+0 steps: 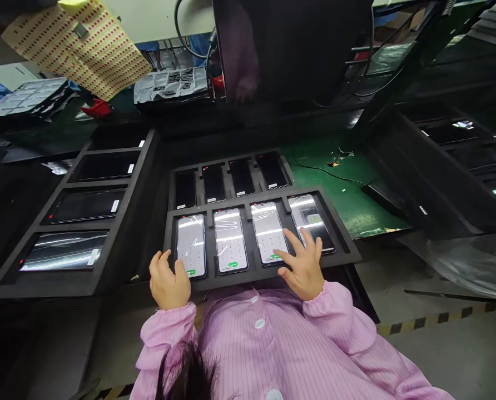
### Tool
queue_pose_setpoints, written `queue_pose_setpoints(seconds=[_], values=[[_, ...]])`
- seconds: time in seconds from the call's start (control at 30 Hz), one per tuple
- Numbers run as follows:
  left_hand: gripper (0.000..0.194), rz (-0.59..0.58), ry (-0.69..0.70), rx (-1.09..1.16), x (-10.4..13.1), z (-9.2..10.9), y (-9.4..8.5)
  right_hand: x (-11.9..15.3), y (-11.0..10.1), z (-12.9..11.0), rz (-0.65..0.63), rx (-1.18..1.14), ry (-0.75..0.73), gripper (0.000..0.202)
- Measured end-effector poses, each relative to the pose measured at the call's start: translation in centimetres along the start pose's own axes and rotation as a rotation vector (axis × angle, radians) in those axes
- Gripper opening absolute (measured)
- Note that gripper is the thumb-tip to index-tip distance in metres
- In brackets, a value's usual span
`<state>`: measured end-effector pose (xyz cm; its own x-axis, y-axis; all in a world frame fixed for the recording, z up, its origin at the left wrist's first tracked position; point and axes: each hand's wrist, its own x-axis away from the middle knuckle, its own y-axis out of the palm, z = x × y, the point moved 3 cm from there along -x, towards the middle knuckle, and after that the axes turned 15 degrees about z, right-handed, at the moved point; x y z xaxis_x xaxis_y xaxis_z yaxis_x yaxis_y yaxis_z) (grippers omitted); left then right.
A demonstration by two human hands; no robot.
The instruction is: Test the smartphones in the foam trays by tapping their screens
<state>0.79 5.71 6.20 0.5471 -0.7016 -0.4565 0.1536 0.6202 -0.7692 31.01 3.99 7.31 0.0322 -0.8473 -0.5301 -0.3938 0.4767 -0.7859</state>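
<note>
Several smartphones lie face up in the slots of a black foam tray (256, 272) in front of me. The leftmost phone (191, 239), the second phone (230, 236) and the third phone (264, 222) show a pale dial-pad screen with a green button. On the rightmost phone (308, 208) a different, partly dark screen is lit. My left hand (169, 280) rests at the tray's left front edge, fingers loosely apart, beside the leftmost phone. Over the third and rightmost phones my right hand (302, 264) spreads its fingers; whether a fingertip touches glass I cannot tell.
Behind stands another tray (231, 161) of dark-screened phones. A tray stack (127, 216) with phones is at left, more foam trays (418, 161) at right. A dark monitor (293, 50) rises at the back, and a cable (327, 173) crosses the green mat (348, 205).
</note>
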Motion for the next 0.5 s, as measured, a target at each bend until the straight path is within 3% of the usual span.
queue_pose_setpoints(seconds=[0.13, 0.33, 0.5], values=[[0.037, 0.0, -0.007, 0.007, 0.0, 0.0, -0.1, 0.0, 0.9, -1.4, -0.104, 0.036, -0.041, 0.055], [0.037, 0.008, -0.001, 0.001, 0.0, 0.0, 0.0, 0.4, 0.4, 0.7, 0.087, 0.142, 0.11, 0.062], [0.037, -0.012, -0.022, 0.0, 0.0, -0.1, 0.1, 0.4, 0.8, -0.4, -0.004, 0.079, 0.059, 0.058]])
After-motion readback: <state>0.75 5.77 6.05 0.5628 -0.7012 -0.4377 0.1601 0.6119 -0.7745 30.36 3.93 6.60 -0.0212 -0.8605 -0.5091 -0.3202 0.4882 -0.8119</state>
